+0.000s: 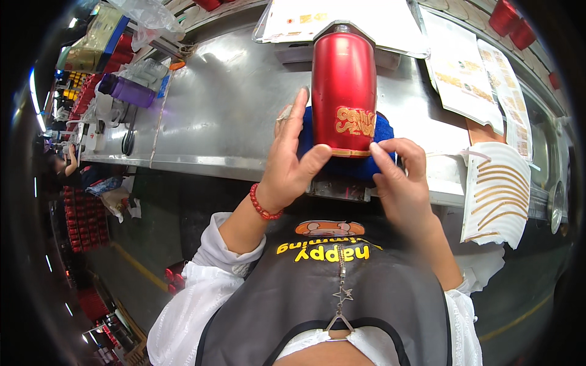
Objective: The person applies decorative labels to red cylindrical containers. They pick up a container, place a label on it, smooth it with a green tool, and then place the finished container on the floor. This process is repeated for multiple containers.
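A glossy red metal bottle (343, 73) with a gold dragon-like decoration (355, 122) lies on a blue cloth (384, 131) at the bench's near edge. A thin gold strip (351, 152) runs along its near end. My left hand (287, 152) is beside the bottle's left side, fingers stretched out and thumb tip touching the near end by the strip. At the strip's right end, my right hand (400, 177) has thumb and forefinger closed together at the bottle's edge. Whatever lies between those fingertips is tiny and mostly hidden.
A white sheet with curved gold strips (497, 189) hangs over the bench's right edge. Printed sheets (461, 73) lie behind it. A purple bottle (128, 90) and scissors (129, 139) are on the metal bench (226, 91) at left. Farther left, another person (67, 165) works.
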A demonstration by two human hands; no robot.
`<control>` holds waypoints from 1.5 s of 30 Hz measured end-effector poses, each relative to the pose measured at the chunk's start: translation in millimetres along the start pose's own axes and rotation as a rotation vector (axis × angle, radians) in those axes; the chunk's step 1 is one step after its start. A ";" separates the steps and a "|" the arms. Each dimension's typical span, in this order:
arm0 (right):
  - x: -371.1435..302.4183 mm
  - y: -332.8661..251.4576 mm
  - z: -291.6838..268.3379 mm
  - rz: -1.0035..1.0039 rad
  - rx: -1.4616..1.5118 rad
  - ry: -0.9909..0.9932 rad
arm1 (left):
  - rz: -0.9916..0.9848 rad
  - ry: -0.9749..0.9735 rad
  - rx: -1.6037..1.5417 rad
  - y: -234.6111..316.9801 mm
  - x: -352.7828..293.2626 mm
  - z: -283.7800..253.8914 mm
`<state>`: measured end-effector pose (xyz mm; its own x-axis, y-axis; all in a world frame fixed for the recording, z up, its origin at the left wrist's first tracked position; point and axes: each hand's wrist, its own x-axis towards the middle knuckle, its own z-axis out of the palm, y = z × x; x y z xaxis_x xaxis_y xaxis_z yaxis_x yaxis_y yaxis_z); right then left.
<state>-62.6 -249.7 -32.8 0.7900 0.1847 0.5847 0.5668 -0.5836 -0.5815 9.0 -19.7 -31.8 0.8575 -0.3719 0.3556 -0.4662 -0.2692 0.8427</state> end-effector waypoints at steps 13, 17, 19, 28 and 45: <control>0.8 -4.3 6.1 -0.049 -0.112 -0.050 | 0.019 0.027 0.157 11.9 3.7 15.0; -0.2 -5.9 4.9 -0.001 -0.090 -0.079 | -0.122 0.074 -0.357 7.2 1.9 13.6; -0.3 -5.5 4.8 0.005 -0.085 -0.078 | -0.093 0.018 -0.145 6.3 1.3 10.4; 0.7 -5.4 6.1 -0.032 -0.111 -0.056 | -0.008 0.069 0.087 10.8 1.9 18.3; -5.9 -6.7 2.4 0.108 0.038 0.085 | 0.693 0.099 0.849 12.0 -11.9 23.4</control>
<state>-70.5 -245.0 -33.7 0.8252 0.0539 0.5622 0.4890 -0.5662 -0.6635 -11.9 -39.3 -35.3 0.3483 -0.6155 0.7070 -0.8183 -0.5676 -0.0910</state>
